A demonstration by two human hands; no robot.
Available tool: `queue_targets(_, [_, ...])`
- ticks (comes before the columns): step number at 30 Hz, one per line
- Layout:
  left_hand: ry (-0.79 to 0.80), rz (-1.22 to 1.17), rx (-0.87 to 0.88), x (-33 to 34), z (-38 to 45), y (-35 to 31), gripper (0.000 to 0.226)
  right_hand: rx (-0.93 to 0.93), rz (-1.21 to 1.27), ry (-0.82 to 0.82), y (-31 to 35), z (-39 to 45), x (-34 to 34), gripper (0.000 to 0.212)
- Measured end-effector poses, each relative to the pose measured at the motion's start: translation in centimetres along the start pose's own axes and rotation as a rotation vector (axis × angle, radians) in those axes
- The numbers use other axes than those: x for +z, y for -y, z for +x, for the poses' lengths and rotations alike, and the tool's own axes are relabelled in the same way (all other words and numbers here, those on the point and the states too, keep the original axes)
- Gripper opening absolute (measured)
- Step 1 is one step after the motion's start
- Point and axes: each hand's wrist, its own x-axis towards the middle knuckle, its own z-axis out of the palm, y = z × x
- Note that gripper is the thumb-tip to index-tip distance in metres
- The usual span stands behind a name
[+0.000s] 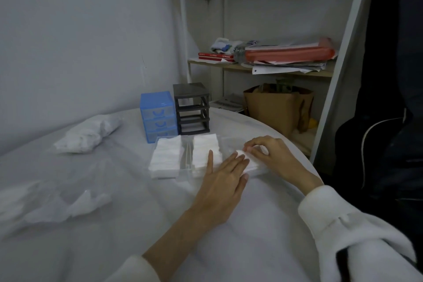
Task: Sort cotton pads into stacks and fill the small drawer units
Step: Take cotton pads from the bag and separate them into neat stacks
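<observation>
Three clear drawers lie side by side on the white table [114, 247]. The left drawer [165, 158] and the middle drawer [204, 147] are each full of stacked white cotton pads. My left hand [223, 181] lies flat with straight fingers, touching the pads in the right drawer [251, 162]. My right hand [270, 155] pinches the top of that same small stack with curled fingers. A blue drawer unit [158, 115] with its drawers in stands behind, beside an empty black drawer frame [192, 109].
A plastic bag of cotton pads [88, 134] lies at the back left, and crumpled clear plastic [52, 201] at the near left. The round table's edge curves close by on the right. Behind it are shelves with papers and a brown paper bag [274, 107].
</observation>
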Motion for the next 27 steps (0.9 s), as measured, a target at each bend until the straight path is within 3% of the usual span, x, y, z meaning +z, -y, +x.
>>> queue_targets(7, [-0.05, 0.174, 0.003, 0.6, -0.2, 0.3, 0.045, 0.031, -0.164, -0.029, -0.6, -2.0, 0.1, 0.027])
queue_targets(9, [-0.031, 0.178, -0.016, 0.2, -0.4, 0.0, 0.049, 0.055, -0.162, 0.001, -0.5, -2.3, 0.2, 0.029])
queue_targets(14, [0.049, 0.112, -0.024, -0.8, -0.5, -0.7, 0.084, 0.041, -0.192, -0.028, 0.1, -2.7, -0.1, 0.033])
queue_targets(18, [-0.013, 0.005, -0.051, -2.0, -1.1, 0.0, 0.048, -0.081, -0.18, -0.086, 1.7, -2.8, -0.2, 0.03])
queue_targets(22, [-0.177, -0.138, -0.082, -4.4, -3.1, 1.4, 0.036, -0.122, -0.135, -0.026, 4.5, -3.7, 0.9, 0.029])
queue_targets(27, [-0.278, -0.129, -0.135, -7.3, -7.0, 4.5, 0.032, -0.129, -0.066, 0.055, 8.5, -3.9, 3.3, 0.029])
